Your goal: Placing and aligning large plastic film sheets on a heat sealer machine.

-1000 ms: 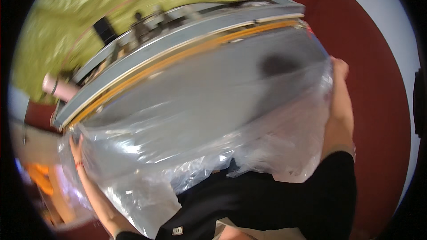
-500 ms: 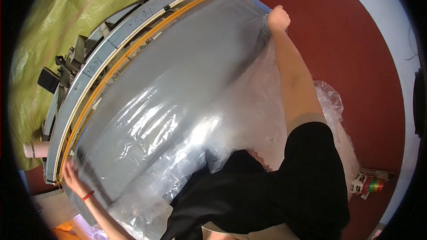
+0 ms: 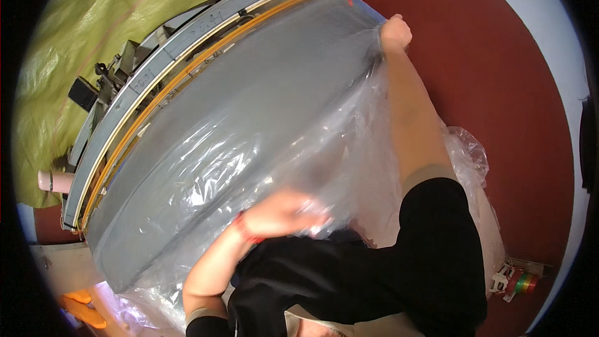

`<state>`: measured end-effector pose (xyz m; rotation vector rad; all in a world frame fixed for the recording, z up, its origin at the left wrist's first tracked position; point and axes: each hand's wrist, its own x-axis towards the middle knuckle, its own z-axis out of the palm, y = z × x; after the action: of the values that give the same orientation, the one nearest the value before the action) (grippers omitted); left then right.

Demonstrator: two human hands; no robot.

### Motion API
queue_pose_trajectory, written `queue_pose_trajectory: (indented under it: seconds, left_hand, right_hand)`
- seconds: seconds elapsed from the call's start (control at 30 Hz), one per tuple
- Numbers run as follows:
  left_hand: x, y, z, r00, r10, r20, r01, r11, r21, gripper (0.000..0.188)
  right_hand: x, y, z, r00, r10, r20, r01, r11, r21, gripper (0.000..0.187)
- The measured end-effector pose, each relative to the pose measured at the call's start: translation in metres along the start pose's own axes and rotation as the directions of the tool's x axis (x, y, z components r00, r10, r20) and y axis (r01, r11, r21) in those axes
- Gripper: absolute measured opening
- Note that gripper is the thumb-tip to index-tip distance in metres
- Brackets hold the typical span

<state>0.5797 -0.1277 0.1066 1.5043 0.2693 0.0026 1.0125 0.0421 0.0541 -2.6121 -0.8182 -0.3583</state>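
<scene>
A wide sheet of clear plastic film [image 3: 206, 168] lies over a long grey surface [image 3: 249, 93] and hangs in folds toward my body. At the far right corner my right hand [image 3: 395, 32] is closed on the edge of the film, with my arm stretched out. The film is drawn into creases below that fist. My left hand [image 3: 284, 213], with a red bracelet [image 3: 246, 228] at the wrist, is over the film close in front of my body. Motion smears its fingers, so their grip does not show.
A curved-looking grey rail [image 3: 140, 81] with an orange strip [image 3: 187, 72] runs along the far side. Beyond it are a black box-shaped part [image 3: 83, 92], a pink cylinder [image 3: 55, 181] and a yellow-green woven sheet [image 3: 68, 56]. A striped signal light [image 3: 525, 283] stands at lower right.
My left hand has come from the far left end of the rail to the middle, near my body. My right hand keeps its hold on the film; the view has shifted slightly.
</scene>
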Motion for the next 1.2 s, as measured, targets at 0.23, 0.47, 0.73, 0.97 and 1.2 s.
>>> queue_pose_trajectory:
  seconds: [0.23,0.47,0.73,0.97,1.2]
  left_hand:
    - [-0.202,0.067,0.002,0.851,-0.032,-0.525,0.327,0.813,0.481,0.024]
    - [-0.25,0.059,0.064,0.207,0.412,-0.887,0.841,0.388,0.377,0.025]
    - [-0.266,-0.036,0.067,-0.304,0.362,-0.881,0.393,0.89,0.23,0.039]
    - [-0.223,-0.141,0.062,0.09,0.013,-0.996,0.167,0.986,0.028,0.019]
    - [-0.401,0.004,0.053,-0.326,0.477,-0.816,0.821,0.571,0.006,0.007]
  right_hand:
    - [-0.005,0.003,-0.008,0.999,-0.039,-0.011,0.039,0.999,-0.025,0.025]
    - [-0.006,0.003,-0.017,0.995,-0.069,0.068,0.073,0.995,-0.073,0.035]
    - [0.004,0.006,0.006,0.995,-0.053,0.079,0.056,0.998,-0.037,0.033]
    - [0.004,0.0,0.009,0.994,-0.074,0.082,0.08,0.994,-0.07,0.033]
    - [0.011,0.016,0.005,0.995,-0.063,0.078,0.069,0.994,-0.079,0.035]
